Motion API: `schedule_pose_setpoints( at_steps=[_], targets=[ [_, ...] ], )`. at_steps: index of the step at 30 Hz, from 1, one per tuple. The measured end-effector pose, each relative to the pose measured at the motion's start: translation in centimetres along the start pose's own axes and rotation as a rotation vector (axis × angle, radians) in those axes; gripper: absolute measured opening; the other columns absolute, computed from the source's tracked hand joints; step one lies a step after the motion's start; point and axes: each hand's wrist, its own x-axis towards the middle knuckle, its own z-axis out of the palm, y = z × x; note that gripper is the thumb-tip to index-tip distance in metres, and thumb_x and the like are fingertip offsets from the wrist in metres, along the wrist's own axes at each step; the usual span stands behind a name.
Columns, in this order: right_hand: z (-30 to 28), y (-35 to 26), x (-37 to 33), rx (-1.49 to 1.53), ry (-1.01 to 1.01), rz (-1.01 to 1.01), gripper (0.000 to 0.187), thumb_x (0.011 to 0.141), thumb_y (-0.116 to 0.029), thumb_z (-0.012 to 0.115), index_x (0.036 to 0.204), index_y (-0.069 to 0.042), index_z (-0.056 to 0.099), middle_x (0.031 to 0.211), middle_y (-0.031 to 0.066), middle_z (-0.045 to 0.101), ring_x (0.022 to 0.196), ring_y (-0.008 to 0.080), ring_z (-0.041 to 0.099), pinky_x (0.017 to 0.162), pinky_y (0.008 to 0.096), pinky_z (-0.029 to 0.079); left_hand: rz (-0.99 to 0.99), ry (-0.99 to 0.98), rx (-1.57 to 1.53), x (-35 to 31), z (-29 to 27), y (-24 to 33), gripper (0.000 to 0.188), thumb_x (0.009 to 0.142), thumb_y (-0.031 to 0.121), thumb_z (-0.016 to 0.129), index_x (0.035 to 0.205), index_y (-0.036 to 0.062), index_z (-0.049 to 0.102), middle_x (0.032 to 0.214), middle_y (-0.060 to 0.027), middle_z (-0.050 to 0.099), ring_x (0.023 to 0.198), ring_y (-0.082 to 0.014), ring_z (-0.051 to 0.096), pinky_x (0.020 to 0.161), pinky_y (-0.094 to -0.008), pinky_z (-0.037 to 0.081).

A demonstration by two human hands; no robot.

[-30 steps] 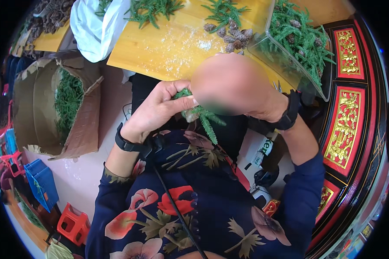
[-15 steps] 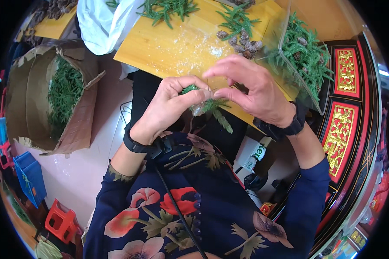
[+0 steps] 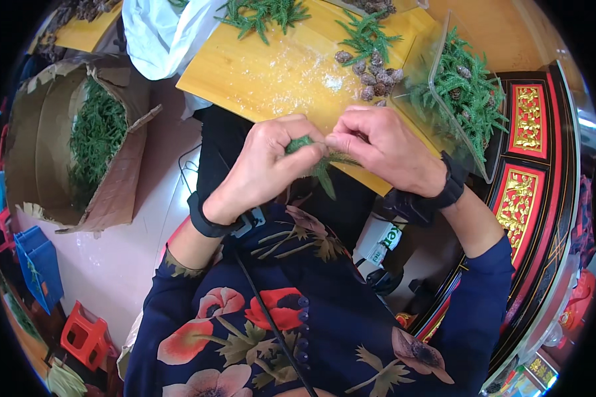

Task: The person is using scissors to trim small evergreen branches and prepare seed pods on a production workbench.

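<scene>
Pine sprig [image 3: 322,178], green and artificial by its look, hung between the two hands, just beside the near edge of the yellow wooden tabletop [image 3: 258,73]. I judged it to be light in weight, with soft, bendable needles and probably a stiffer stem, so it was not likely to slip, but a hard squeeze could crush its needles. The best place to take hold seemed to be the upper end, where the fingers were, and not the loose tips. The left hand [image 3: 265,159] was narrow, with its thumb and forefinger pinching the top of this sprig. The right hand [image 3: 387,145] was also narrow: its thumb and forefinger met close beside the left fingertips, but whether something thin was between them, I could not tell. At the far right of the tabletop, small brown pine cones [image 3: 377,76] lay in a group near a clear plastic bin [image 3: 432,79], which contained green sprigs [image 3: 470,102]. On the left, a cardboard box [image 3: 36,139] contained more greenery [image 3: 99,139]
</scene>
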Motion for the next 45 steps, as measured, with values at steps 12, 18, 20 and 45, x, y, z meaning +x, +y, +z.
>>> schedule_pose_setpoints(
  at_steps=[12,18,20,45],
  targets=[
    [0.0,0.9,-0.3,-0.398,0.436,-0.753,0.019,0.075,-0.014,0.072,0.092,-0.009,0.064,0.084,0.0051,0.062,0.075,0.0246,0.058,0.076,0.0337,0.042,-0.264,-0.114,-0.651,0.2,0.0,-0.9,0.012,0.084,0.009,0.058,0.083,0.0006,0.066,0.080,-0.0020,0.065,0.072,-0.0078,0.057,0.070,-0.0227,0.044],
    [1.5,1.0,-0.4,-0.084,0.239,-0.184,0.009,0.081,-0.013,0.068,0.085,-0.006,0.065,0.076,0.0024,0.062,0.070,0.0155,0.058,0.070,0.0278,0.043,0.403,0.106,0.758,0.2,1.0,0.1,0.010,0.084,0.009,0.060,0.083,0.0002,0.066,0.078,-0.0008,0.065,0.070,-0.0077,0.057,0.065,-0.0236,0.044],
    [2.6,2.8,-0.2,0.402,0.146,0.120,0.010,0.083,-0.014,0.067,0.082,-0.004,0.066,0.072,0.0008,0.062,0.067,0.0097,0.057,0.064,0.0246,0.044,0.365,0.107,0.641,0.4,1.3,-0.5,0.010,0.084,0.009,0.061,0.083,0.0001,0.067,0.077,-0.0009,0.065,0.069,-0.0071,0.057,0.064,-0.0233,0.044],
    [12.3,14.1,-12.7,-0.363,0.859,0.794,0.036,0.082,-0.018,0.067,0.108,0.002,0.051,0.099,0.0179,0.059,0.090,0.0345,0.058,0.078,0.0387,0.047,-0.256,0.161,-0.536,1.0,1.4,-0.7,0.011,0.087,0.008,0.060,0.090,0.0024,0.069,0.086,-0.0008,0.069,0.072,-0.0028,0.055,0.065,-0.0181,0.044]
  ],
)
